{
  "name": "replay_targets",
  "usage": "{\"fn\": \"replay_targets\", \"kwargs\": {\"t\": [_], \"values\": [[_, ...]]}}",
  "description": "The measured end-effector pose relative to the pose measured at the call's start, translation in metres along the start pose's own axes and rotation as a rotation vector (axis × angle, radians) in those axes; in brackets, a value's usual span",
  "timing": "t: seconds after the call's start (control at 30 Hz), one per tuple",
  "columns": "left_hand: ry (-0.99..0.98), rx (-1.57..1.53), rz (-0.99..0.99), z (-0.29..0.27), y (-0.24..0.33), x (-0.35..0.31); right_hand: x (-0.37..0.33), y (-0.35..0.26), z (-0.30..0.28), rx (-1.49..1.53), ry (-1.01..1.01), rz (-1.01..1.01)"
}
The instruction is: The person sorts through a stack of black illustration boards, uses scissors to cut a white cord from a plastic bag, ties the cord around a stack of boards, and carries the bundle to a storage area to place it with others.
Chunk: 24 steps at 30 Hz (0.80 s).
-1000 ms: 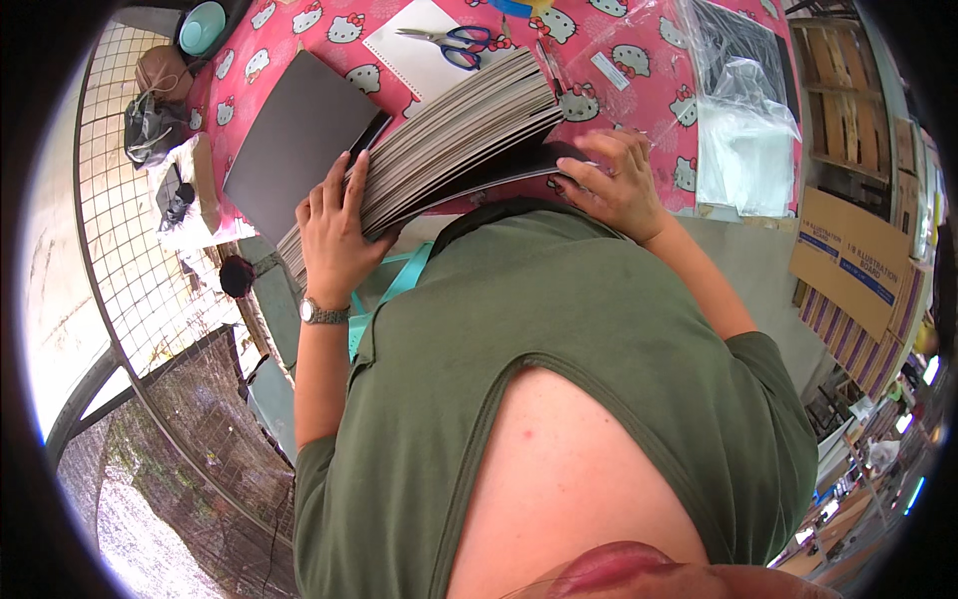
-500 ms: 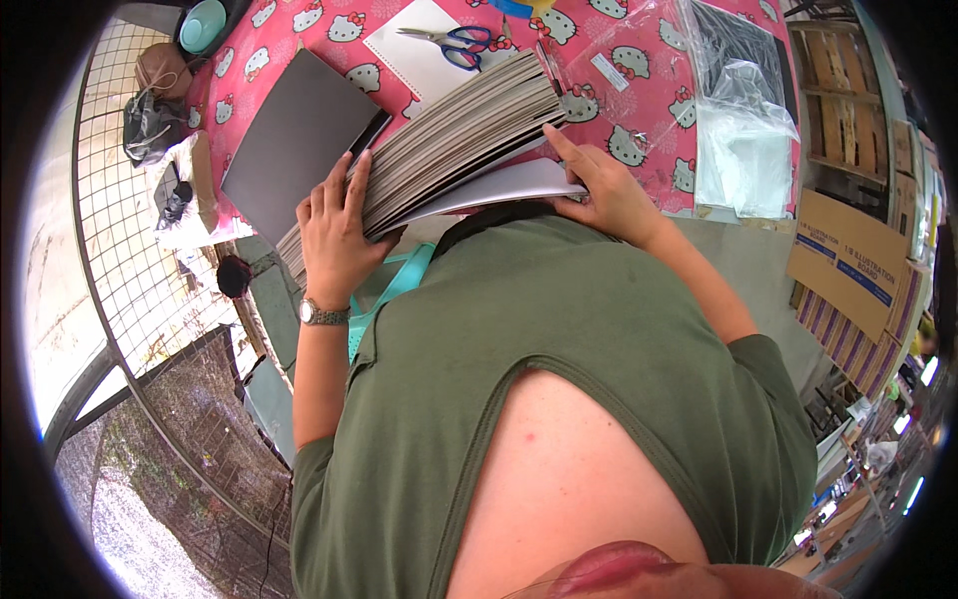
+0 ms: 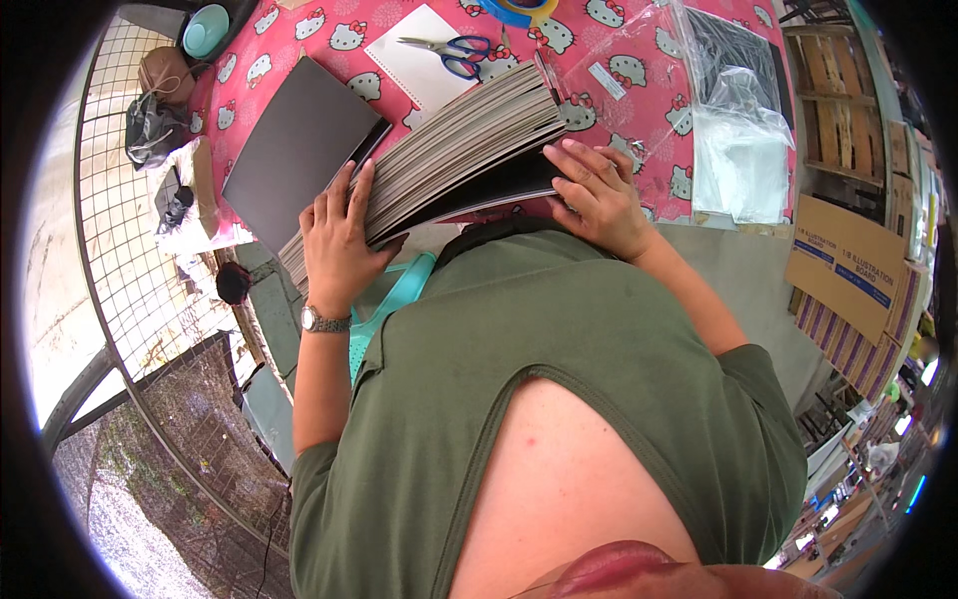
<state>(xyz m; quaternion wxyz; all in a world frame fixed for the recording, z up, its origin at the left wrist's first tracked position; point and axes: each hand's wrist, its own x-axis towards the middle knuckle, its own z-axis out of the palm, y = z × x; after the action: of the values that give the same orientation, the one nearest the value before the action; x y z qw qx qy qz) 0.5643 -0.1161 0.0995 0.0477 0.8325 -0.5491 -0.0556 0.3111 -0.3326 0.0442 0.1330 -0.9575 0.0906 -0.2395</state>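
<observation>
A thick stack of boards (image 3: 469, 135) stands edge-up across the near side of the table, its pale layered edges facing me. My left hand (image 3: 337, 225) grips across the stack's left part, fingers over the far side and thumb toward the near side. At the stack's near right corner, my right hand (image 3: 604, 200) holds the edge of a black board (image 3: 489, 185), fingers bent over it and thumb below. This board leans apart from the stack, leaving a dark wedge-shaped gap. Left of the stack lies a dark grey board (image 3: 304, 150).
Scissors (image 3: 454, 50) with blue handles rest on a white spiral notepad (image 3: 424, 45). A blue-and-yellow tape roll (image 3: 519, 10) is at the far edge. Clear plastic wrap (image 3: 738, 140) covers the right side of the pink patterned tablecloth (image 3: 659, 120). Cardboard (image 3: 848, 260) stands at right.
The white sheet face at the near side has turned away, and the black board now shows there. My right hand went from a pointing finger to fingers bent over the corner. My left hand stayed put.
</observation>
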Motion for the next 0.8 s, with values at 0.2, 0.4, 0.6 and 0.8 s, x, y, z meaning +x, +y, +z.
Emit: {"fn": "replay_targets", "kwargs": {"t": [0.2,0.4,0.6,0.8], "values": [[-0.018,0.004,-0.003,0.001,0.003,-0.005,-0.002,-0.001,0.002,-0.014,0.019,0.011],[0.007,-0.011,0.001,0.002,0.004,-0.005,0.003,-0.002,-0.001,-0.055,0.05,-0.022],[0.002,-0.007,-0.002,0.001,0.004,-0.005,-0.002,0.002,0.004,0.065,0.116,-0.019],[0.005,-0.007,0.004,0.003,0.003,-0.006,0.014,-0.004,-0.006,0.185,-0.013,0.094]]}}
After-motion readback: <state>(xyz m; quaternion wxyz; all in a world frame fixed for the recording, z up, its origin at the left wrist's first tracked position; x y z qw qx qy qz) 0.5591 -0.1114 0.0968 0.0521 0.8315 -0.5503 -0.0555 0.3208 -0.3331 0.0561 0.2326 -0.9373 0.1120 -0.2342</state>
